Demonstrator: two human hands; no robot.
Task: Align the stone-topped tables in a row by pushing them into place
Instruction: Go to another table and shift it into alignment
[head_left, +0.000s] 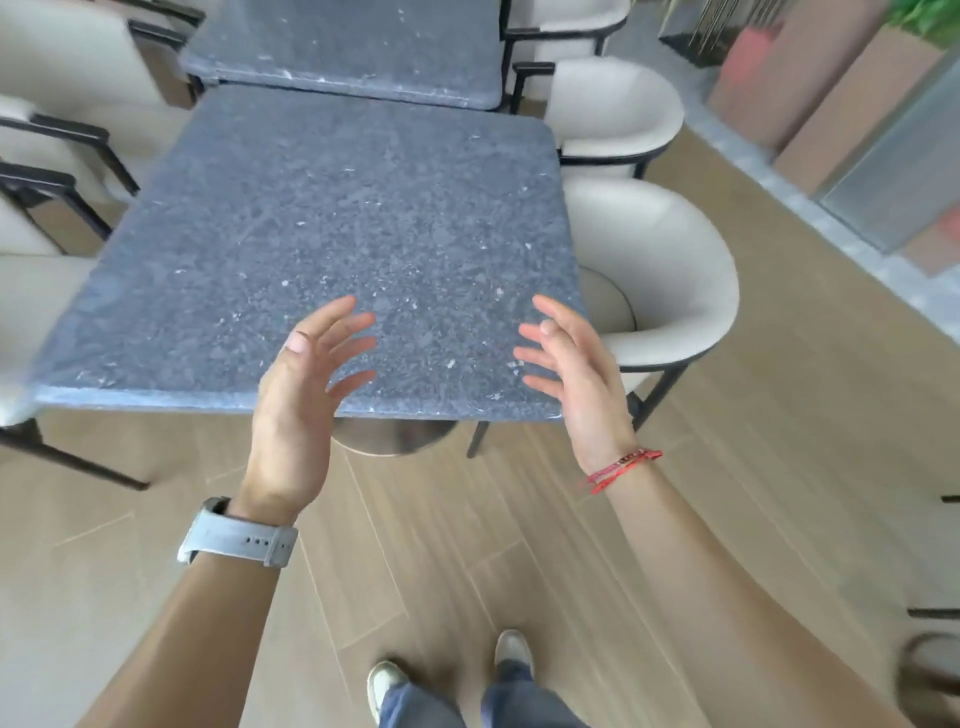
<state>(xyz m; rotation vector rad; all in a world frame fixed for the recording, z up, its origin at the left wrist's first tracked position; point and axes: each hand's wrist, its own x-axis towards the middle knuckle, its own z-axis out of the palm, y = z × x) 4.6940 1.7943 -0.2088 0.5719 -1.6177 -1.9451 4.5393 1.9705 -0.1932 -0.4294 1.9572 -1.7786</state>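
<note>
A square grey-blue stone-topped table (322, 244) stands right in front of me on a round metal base (389, 439). Its far edge meets a second stone-topped table (348, 47) that sits skewed and shifted a little to the right. My left hand (306, 384), with a grey watch at the wrist, hovers over the near edge with fingers spread. My right hand (571, 374), with a red thread bracelet, hovers over the near right corner, also with fingers apart. Neither hand holds anything, and the palms face each other.
Cream tub chairs with black frames stand along the right side (670, 270) (618, 114) and along the left side (31, 291). Wood-look floor (519, 545) lies under my feet. Planters and a glass wall (841, 119) run along the far right.
</note>
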